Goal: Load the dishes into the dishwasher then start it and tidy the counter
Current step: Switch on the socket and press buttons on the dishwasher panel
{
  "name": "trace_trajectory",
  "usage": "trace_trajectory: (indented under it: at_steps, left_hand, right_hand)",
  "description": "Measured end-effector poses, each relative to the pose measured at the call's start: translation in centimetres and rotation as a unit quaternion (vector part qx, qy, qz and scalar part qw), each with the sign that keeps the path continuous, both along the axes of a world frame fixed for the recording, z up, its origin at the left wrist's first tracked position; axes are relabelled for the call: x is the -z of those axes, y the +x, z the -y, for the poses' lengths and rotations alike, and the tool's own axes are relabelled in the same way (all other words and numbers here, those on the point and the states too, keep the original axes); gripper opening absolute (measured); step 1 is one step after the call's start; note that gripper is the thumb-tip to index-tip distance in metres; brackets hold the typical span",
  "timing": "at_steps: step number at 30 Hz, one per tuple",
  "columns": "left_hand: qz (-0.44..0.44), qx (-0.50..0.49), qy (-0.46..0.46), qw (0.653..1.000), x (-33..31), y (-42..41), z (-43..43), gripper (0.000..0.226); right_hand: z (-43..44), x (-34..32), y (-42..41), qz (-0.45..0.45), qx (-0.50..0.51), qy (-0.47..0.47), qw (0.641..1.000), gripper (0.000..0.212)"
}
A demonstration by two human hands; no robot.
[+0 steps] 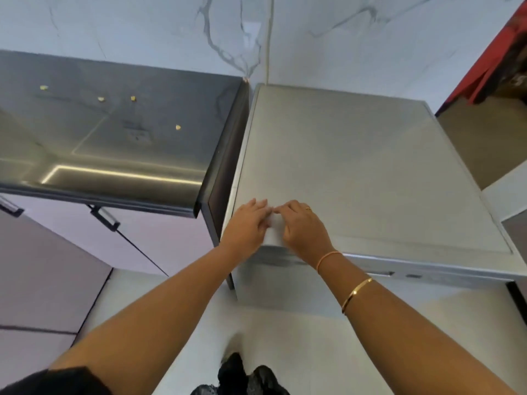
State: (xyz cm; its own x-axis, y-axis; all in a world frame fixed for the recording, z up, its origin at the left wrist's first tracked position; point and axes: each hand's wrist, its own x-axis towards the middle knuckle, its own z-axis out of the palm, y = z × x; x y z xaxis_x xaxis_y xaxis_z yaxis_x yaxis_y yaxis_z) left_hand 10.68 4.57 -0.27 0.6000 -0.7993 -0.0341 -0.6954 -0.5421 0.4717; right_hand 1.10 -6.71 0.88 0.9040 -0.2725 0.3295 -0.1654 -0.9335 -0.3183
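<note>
Here left hand point(246, 223) and right hand point(303, 226) rest open on dishwasher point(356, 172) beside crumb-dotted counter point(114, 143).

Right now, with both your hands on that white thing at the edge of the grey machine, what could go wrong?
1. The white thing lies at the very front edge of the dishwasher top, under my left hand and right hand; it may slip off to the floor.
2. Yellow crumbs sit on the dark counter; a careless wipe could push them into the gap beside the dishwasher.
</note>
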Motion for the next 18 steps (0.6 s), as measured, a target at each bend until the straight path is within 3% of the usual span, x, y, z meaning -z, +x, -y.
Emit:
trace_trajectory:
  at_steps: [5, 10, 18]
  left_hand:
    - [-0.007, 0.012, -0.046, 0.999, 0.1, -0.1, -1.1, 0.039]
    - [0.018, 0.017, -0.120, 0.993, 0.6, -0.5, -1.9, 0.032]
    - [0.186, 0.020, -0.217, 0.958, 3.1, -0.8, -2.8, 0.031]
  right_hand:
    - [-1.7, 1.5, -1.5, 0.008, 0.026, 0.030, 0.999, 0.026]
    - [-4.1, 3.3, -2.1, 0.093, 0.063, -0.008, 0.994, 0.032]
    - [-4.6, 7.3, -1.9, 0.220, 0.095, -0.127, 0.962, 0.029]
